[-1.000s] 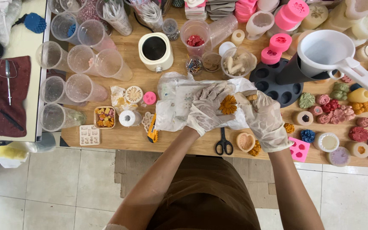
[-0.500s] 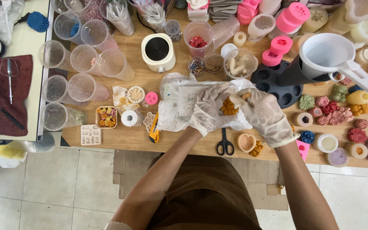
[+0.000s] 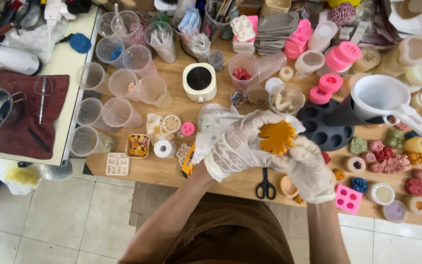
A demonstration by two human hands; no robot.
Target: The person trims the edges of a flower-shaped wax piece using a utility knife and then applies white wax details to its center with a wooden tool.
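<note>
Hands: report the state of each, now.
Left hand: gloved, closed around the orange flower-shaped piece.
Right hand: gloved, fingers pinching the same orange piece from its right edge.

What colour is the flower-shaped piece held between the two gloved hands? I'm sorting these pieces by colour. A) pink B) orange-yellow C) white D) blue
B: the flower-shaped piece pinched between the gloved left hand and right hand is orange-yellow, held above the wooden table near the black-handled scissors.
</note>
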